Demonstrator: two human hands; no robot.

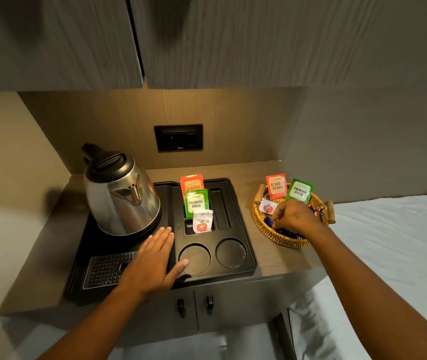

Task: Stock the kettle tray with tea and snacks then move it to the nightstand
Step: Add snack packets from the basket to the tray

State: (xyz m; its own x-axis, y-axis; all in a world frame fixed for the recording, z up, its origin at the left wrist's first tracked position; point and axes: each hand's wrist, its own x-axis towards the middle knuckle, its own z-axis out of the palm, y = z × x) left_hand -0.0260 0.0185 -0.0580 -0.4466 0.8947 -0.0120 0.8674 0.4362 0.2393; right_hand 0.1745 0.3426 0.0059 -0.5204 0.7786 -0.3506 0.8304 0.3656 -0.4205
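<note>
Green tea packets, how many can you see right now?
2: one green tea packet stands in the tray slot, another in the basket. More may hide under the right hand.

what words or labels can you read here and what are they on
"CLASSIC": orange sachet in the tray; lower text hidden.
"PREMIUM GREEN": green sachet in the tray.
"CLASSIC ASSAM": orange sachet in the basket.
"PREMIUM GREEN": green sachet in the basket.
Small brand line atop each sachet: too blurred.
White apple-logo sachets: print too small.
Wall socket marking: unreadable.
</note>
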